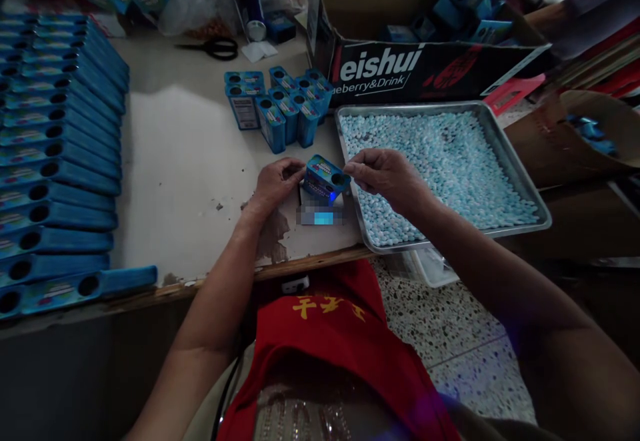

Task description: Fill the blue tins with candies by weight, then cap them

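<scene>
My left hand [275, 184] grips a small blue box [324, 178] with a round hole in its top, holding it tilted just above the table. My right hand [387, 176] has its fingertips pinched together at the hole of that box, touching its right end; whether a candy is between the fingers cannot be told. Right beside my right hand lies a metal tray [520, 168] filled with small pale blue candies [450, 161]. Behind the held box stands a cluster of several identical blue boxes [280, 104], upright.
Long rows of flat blue boxes [55, 148] cover the table's left side. Black scissors [215, 48] lie at the back. A large cardboard carton [425, 68] holding more blue boxes stands behind the tray. The pale tabletop [185, 161] ends near my body; another person's arm [565, 11] shows top right.
</scene>
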Demonstrator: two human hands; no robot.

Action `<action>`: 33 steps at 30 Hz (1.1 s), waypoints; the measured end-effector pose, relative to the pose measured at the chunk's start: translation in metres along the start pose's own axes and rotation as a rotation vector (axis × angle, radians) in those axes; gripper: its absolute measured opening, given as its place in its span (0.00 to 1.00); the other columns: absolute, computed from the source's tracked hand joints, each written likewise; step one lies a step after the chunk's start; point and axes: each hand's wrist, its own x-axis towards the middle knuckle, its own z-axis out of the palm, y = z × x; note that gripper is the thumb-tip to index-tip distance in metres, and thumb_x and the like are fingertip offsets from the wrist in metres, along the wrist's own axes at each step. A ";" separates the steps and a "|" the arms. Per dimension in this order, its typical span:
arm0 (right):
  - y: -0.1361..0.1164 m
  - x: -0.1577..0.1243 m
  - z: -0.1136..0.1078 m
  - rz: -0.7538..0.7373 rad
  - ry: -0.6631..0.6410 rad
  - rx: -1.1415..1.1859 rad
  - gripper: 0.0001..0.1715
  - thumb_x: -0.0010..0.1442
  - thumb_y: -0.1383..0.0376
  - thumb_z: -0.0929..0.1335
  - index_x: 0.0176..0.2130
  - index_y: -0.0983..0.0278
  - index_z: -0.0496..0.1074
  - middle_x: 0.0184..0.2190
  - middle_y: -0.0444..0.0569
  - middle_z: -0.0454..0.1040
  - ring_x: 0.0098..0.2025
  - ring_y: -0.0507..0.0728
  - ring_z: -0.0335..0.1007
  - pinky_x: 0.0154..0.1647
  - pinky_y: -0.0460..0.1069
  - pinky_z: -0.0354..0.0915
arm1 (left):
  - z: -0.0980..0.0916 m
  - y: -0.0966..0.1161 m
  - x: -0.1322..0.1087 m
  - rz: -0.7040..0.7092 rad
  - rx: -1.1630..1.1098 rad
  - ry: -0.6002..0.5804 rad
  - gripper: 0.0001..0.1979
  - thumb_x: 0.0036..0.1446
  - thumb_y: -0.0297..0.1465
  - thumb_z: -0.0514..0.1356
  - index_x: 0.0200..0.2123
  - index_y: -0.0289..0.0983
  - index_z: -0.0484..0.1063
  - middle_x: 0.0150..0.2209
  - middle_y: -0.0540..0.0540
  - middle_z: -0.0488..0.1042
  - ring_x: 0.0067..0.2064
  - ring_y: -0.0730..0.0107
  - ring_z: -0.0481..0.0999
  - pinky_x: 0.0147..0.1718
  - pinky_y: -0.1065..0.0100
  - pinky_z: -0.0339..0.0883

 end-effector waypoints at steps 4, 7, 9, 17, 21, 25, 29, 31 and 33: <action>-0.001 0.002 0.005 -0.061 -0.001 -0.085 0.24 0.65 0.47 0.82 0.31 0.60 0.78 0.20 0.39 0.63 0.24 0.50 0.58 0.25 0.48 0.54 | 0.000 0.001 0.000 0.009 0.004 -0.003 0.14 0.66 0.40 0.71 0.48 0.38 0.87 0.47 0.41 0.89 0.48 0.56 0.87 0.52 0.62 0.79; -0.003 0.001 0.007 -0.095 0.001 -0.134 0.25 0.67 0.45 0.80 0.30 0.60 0.79 0.21 0.40 0.63 0.25 0.51 0.59 0.26 0.49 0.54 | 0.000 0.002 -0.001 0.013 0.007 0.001 0.13 0.67 0.40 0.72 0.48 0.38 0.87 0.47 0.41 0.89 0.49 0.56 0.88 0.52 0.61 0.79; -0.004 0.000 0.007 -0.110 0.019 -0.139 0.25 0.68 0.44 0.79 0.30 0.60 0.79 0.21 0.40 0.63 0.26 0.51 0.59 0.26 0.49 0.54 | 0.000 0.002 -0.002 0.018 0.012 0.003 0.13 0.67 0.40 0.72 0.48 0.38 0.87 0.47 0.42 0.89 0.49 0.56 0.88 0.53 0.61 0.79; 0.000 0.004 -0.008 -0.074 0.130 0.004 0.25 0.70 0.47 0.79 0.31 0.59 0.75 0.22 0.40 0.63 0.24 0.50 0.56 0.24 0.48 0.54 | 0.001 -0.001 -0.001 0.011 -0.007 -0.025 0.13 0.66 0.36 0.71 0.50 0.37 0.86 0.47 0.42 0.89 0.49 0.56 0.88 0.53 0.62 0.79; 0.009 0.005 -0.013 -0.042 0.144 0.024 0.25 0.68 0.45 0.80 0.32 0.59 0.76 0.22 0.40 0.64 0.24 0.50 0.55 0.23 0.48 0.52 | 0.001 0.001 -0.001 -0.013 0.032 -0.025 0.12 0.66 0.33 0.70 0.50 0.38 0.86 0.49 0.43 0.89 0.51 0.56 0.88 0.57 0.60 0.80; 0.014 0.005 -0.014 -0.029 0.136 0.031 0.25 0.67 0.46 0.81 0.33 0.60 0.77 0.22 0.41 0.65 0.24 0.50 0.56 0.23 0.49 0.52 | 0.000 0.004 -0.002 -0.011 0.076 -0.021 0.12 0.65 0.27 0.67 0.51 0.38 0.86 0.51 0.45 0.89 0.53 0.58 0.88 0.60 0.60 0.79; 0.016 0.006 -0.015 -0.021 0.126 0.041 0.24 0.68 0.46 0.81 0.34 0.61 0.79 0.22 0.42 0.68 0.25 0.50 0.58 0.24 0.49 0.55 | 0.000 0.006 -0.002 -0.006 0.095 -0.017 0.15 0.63 0.22 0.65 0.50 0.39 0.86 0.51 0.46 0.89 0.54 0.59 0.88 0.63 0.59 0.79; 0.018 0.007 -0.015 -0.022 0.121 0.048 0.24 0.68 0.46 0.81 0.33 0.61 0.79 0.22 0.42 0.68 0.25 0.50 0.59 0.24 0.49 0.56 | 0.000 0.006 -0.001 -0.004 0.100 -0.017 0.16 0.62 0.21 0.64 0.50 0.39 0.86 0.50 0.47 0.90 0.54 0.59 0.88 0.64 0.58 0.79; 0.020 0.008 -0.015 -0.025 0.123 0.061 0.23 0.68 0.48 0.81 0.32 0.61 0.79 0.22 0.42 0.68 0.24 0.50 0.59 0.24 0.49 0.56 | 0.000 0.006 -0.001 -0.006 0.103 -0.019 0.17 0.62 0.21 0.64 0.50 0.40 0.86 0.50 0.47 0.90 0.54 0.59 0.88 0.64 0.57 0.79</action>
